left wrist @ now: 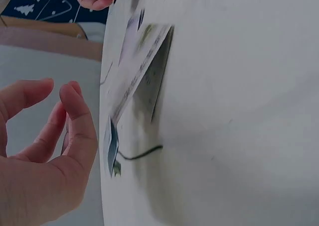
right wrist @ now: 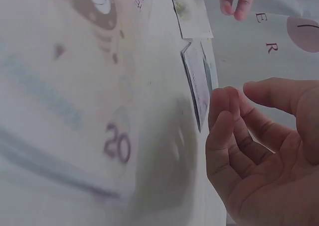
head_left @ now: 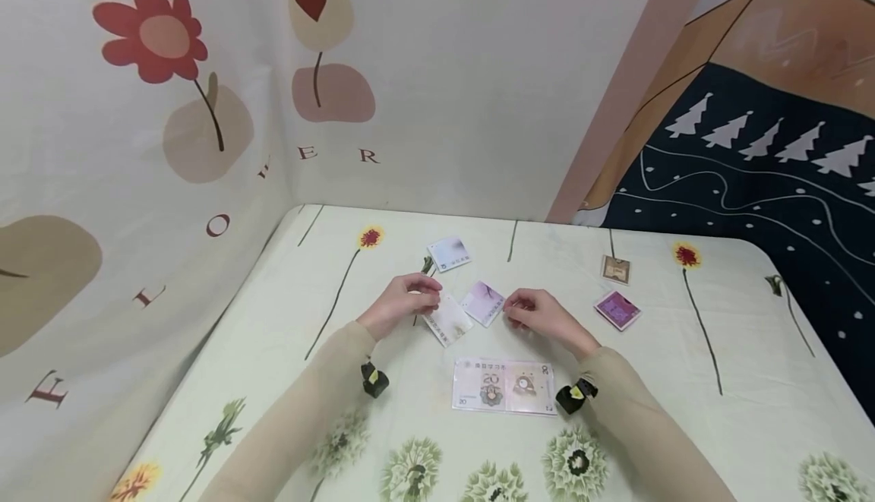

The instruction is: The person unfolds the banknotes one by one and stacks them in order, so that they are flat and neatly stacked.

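My left hand [head_left: 403,303] hovers beside a folded pale play banknote [head_left: 449,323], thumb and fingertips slightly apart with nothing between them. In the left wrist view this folded note [left wrist: 134,79] stands partly open like a tent. Right of it lies a folded lilac banknote [head_left: 484,303]. By its right corner is my right hand [head_left: 547,316], fingers loosely bent; the right wrist view shows a gap between thumb and fingertips, with nothing held. A folded bluish banknote [head_left: 450,253] lies behind the left hand. Nearer me, a pinkish 20 note [head_left: 503,386] lies unfolded, its middle crease showing.
To the right sit a folded brown note [head_left: 616,269] and a folded magenta note [head_left: 618,310]. A flower-print cloth [head_left: 273,380] covers the table. Printed curtains [head_left: 465,107] hang at the back and left. Black bands [head_left: 374,379] circle both wrists.
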`<act>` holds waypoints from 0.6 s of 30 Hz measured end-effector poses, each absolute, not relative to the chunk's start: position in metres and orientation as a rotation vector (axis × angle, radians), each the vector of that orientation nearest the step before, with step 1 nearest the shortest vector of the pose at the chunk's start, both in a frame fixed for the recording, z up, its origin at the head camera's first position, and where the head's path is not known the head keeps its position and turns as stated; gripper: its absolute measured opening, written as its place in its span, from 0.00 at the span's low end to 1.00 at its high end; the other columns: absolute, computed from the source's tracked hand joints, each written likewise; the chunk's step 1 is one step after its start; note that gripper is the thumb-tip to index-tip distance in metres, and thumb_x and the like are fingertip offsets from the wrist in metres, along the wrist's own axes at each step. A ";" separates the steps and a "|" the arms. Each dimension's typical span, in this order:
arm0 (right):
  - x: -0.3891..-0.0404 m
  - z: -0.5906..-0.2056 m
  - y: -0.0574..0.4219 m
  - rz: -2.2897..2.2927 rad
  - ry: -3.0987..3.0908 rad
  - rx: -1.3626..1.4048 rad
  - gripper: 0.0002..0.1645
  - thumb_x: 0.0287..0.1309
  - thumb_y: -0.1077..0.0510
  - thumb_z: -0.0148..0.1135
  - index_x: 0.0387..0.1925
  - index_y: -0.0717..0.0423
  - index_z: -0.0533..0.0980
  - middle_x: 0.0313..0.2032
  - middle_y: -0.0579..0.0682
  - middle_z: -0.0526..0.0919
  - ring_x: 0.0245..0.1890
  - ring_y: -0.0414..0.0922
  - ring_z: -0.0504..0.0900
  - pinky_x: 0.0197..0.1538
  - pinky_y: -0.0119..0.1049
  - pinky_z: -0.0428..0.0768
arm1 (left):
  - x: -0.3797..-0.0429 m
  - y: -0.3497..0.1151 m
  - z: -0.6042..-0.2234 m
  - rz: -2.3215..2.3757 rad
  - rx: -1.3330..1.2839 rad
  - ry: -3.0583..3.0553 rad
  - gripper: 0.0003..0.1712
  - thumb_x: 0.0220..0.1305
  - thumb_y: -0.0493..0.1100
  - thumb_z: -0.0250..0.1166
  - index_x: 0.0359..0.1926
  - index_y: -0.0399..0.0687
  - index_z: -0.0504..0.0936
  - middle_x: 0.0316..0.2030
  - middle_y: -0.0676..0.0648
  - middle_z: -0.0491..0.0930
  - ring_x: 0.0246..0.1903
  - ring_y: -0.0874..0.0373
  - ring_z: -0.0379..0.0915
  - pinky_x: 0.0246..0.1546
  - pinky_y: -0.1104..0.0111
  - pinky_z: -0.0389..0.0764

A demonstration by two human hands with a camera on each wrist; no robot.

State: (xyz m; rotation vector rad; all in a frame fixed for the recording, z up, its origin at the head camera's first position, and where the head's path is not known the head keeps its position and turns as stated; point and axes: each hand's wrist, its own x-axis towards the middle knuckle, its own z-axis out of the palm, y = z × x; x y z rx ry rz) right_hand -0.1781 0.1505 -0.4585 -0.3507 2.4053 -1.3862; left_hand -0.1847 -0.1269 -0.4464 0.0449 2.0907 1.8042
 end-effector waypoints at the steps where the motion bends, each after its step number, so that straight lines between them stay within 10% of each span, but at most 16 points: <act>1: -0.181 -0.459 0.147 -1.386 2.409 -0.346 0.10 0.65 0.62 0.56 0.42 0.66 0.78 0.30 0.55 0.80 0.30 0.48 0.77 0.30 0.33 0.76 | -0.188 -0.128 -0.446 1.810 0.026 2.094 0.18 0.61 0.29 0.61 0.52 0.26 0.74 0.44 0.34 0.77 0.37 0.56 0.78 0.44 0.66 0.81; 18: -0.240 -0.458 0.088 -1.298 2.662 -0.351 0.13 0.62 0.62 0.57 0.48 0.62 0.77 0.44 0.55 0.80 0.45 0.50 0.77 0.43 0.39 0.79 | -0.236 -0.141 -0.451 2.002 -0.264 1.969 0.25 0.64 0.27 0.57 0.61 0.26 0.67 0.54 0.29 0.71 0.55 0.41 0.71 0.56 0.63 0.74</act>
